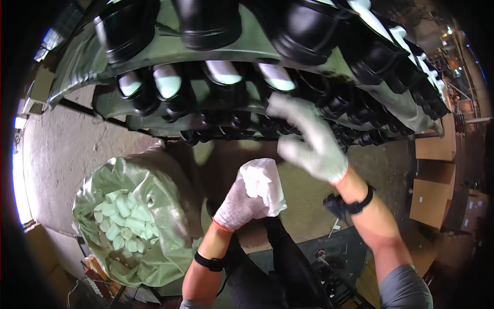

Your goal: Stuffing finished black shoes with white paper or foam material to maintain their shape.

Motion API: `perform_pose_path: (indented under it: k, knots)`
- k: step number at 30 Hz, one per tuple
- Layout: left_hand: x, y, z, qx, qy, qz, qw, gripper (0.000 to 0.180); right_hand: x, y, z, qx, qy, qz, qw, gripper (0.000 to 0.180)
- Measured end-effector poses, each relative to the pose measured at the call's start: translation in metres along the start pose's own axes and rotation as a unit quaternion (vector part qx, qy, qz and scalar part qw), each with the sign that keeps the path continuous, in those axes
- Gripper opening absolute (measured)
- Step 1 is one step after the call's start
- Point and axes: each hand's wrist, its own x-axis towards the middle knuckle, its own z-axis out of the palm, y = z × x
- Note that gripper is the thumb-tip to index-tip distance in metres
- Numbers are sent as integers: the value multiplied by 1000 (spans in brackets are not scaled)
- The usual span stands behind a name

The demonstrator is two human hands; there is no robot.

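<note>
A bundle of thin white paper, crumpled on top, is held in my left hand, whose fingers are wrapped round it in a grey-white knit glove. Up and to the right, my right hand wears a similar white glove and is slightly blurred by motion. Its fingers stretch toward the rack, thumb apart, and I see nothing in them. Just beyond the fingertips stands a row of black shoes on the rack's second level, with pale white inserts showing in their openings.
The rack's top shelf, lined with greenish sheet, carries more large black shoes. A big green plastic sack at lower left holds many pale rounded pieces. Cardboard boxes stand at the right.
</note>
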Motion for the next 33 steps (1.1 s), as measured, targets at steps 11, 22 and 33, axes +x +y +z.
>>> perform_pose_path:
  k: [11, 22, 33]
  knots:
    - [67, 51, 122, -285, -92, -91, 950, 36, -37, 78, -75, 399, 444, 150, 788, 46]
    - [7, -22, 133, -61, -76, -47, 994, 19, 68, 136, -74, -386, 129, 117, 906, 48]
    - [28, 13, 134, -91, 116, 30, 989, 83, 36, 102, -77, -263, 206, 56, 941, 39]
